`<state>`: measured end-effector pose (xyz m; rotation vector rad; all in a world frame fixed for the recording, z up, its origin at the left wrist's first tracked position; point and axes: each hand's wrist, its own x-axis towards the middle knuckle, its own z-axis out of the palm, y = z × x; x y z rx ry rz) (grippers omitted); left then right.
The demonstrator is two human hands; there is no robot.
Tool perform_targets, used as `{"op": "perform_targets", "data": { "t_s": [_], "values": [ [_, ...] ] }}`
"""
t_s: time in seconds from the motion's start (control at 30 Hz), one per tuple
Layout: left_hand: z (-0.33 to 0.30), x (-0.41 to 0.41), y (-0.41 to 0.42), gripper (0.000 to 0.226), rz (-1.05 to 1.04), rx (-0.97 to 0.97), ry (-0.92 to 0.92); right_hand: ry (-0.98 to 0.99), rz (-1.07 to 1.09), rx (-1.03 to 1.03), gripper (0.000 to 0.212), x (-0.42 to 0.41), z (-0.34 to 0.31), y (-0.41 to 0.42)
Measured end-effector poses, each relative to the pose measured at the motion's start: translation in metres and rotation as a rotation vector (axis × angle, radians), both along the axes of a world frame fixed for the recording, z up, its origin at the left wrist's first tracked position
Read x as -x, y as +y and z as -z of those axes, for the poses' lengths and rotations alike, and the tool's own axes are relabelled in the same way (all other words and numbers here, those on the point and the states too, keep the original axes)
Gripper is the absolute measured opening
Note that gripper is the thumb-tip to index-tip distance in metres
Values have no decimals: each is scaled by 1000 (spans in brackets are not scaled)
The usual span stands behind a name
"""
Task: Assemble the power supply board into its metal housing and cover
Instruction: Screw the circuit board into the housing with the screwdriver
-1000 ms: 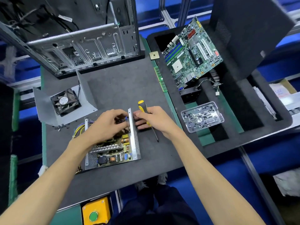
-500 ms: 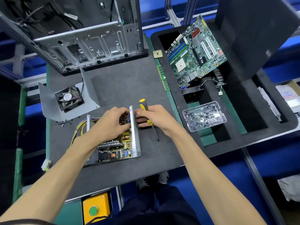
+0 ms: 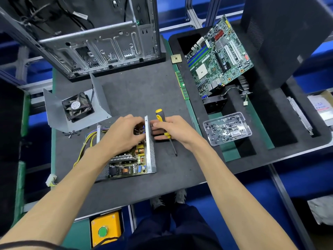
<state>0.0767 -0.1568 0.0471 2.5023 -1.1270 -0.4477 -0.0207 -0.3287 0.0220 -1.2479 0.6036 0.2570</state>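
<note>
Nearest to the person, under the table's front edge, sits a yellow box (image 3: 106,227) with a round green button on top.

On the dark table (image 3: 137,98) lies the power supply board (image 3: 132,159). It sits inside its metal housing (image 3: 150,145), which is open at the top, with one shiny side wall standing up on the right. Yellow wires (image 3: 84,143) come out of the housing on the left side.

The left hand (image 3: 122,134) is curled down over the far end of the board, inside the housing. Its fingertips are hidden, so the frame does not show if its grip pinches anything. The right hand (image 3: 173,129) is just outside the shiny wall. Its thumb presses on the top of the wall, and its fingers are curled round a screwdriver (image 3: 164,127) with a yellow and black handle. The tip of the screwdriver points back toward the person and sits low over the table.

A bit farther left, a bent metal cover (image 3: 54,112) lies on the table with a black fan (image 3: 77,107) in it. Small dark screws (image 3: 72,132) lie beside it.

To the right, a clear tray (image 3: 227,129) holds more screws.

Farther back stand an open computer case (image 3: 100,47) and a green motherboard (image 3: 218,56), leaning in a black foam tray (image 3: 270,123).
</note>
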Motion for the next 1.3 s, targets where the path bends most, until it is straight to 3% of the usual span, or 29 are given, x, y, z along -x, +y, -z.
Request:
{"op": "perform_targets", "data": {
  "t_s": [0.3, 0.5, 0.8, 0.9, 1.07, 1.2, 1.3],
  "values": [
    [3, -4, 2, 27, -36, 31, 143, -3, -2, 1, 23, -3, 4, -2],
    [-10, -20, -2, 23, 21, -3, 353, 16, -23, 94, 24, -5, 0, -1],
    [0, -19, -8, 25, 7, -97, 314, 48, -49, 166, 25, -10, -11, 1],
    [0, -19, -7, 28, -8, -48, 273, 66, -62, 203, 23, -12, -14, 3],
    [-8, -17, 0, 34, -28, -31, 365, 57, -87, 338, 13, -14, -17, 5],
    [-18, -16, 9, 39, -63, 62, 339, 26, -31, 570, 19, -22, -26, 0],
    [-30, -17, 21, 41, -120, 165, 311, -48, 29, 598, 24, -32, -46, 2]
  ]
}}
